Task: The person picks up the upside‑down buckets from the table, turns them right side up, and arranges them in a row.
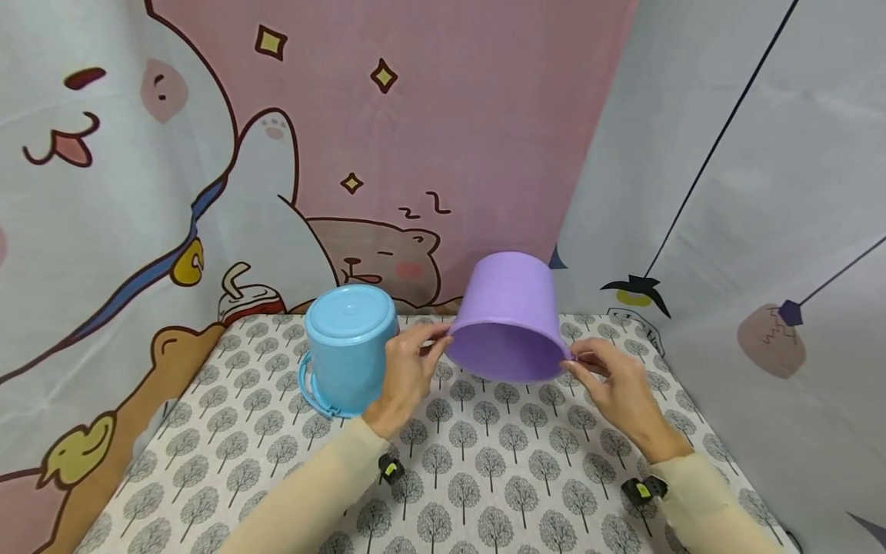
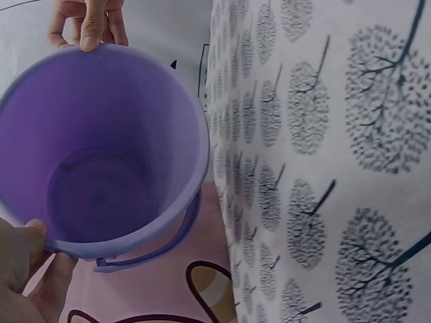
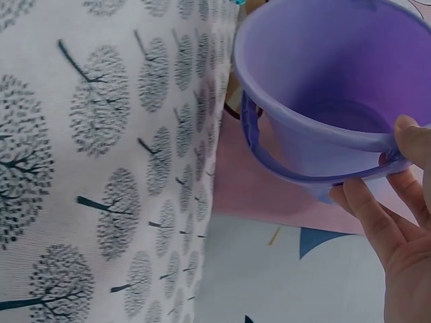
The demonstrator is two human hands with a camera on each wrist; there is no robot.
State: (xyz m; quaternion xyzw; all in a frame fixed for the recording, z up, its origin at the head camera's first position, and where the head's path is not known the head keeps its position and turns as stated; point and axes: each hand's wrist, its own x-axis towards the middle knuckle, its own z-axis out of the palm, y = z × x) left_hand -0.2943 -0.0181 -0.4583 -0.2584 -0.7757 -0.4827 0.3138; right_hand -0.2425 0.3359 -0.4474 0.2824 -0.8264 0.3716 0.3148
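A purple bucket [image 1: 515,296] is held tilted above the table, its open mouth facing down and toward me in the head view. My left hand [image 1: 410,371] pinches its rim on the left side. On the opposite side, my right hand [image 1: 618,388] pinches the rim, thumb on top in the right wrist view. The bucket's purple handle [image 3: 289,176] hangs along the outside below the rim, close to the right fingers. Looking into the bucket [image 2: 111,128] from the left wrist, I see bare inner walls and a round base.
A light blue bucket [image 1: 349,350] stands upside down on the table left of the purple one, its handle [image 1: 314,392] lying at its side. Tree-patterned cloth [image 1: 443,492] covers the table. Cartoon-printed curtains [image 1: 484,115] hang behind and at both sides.
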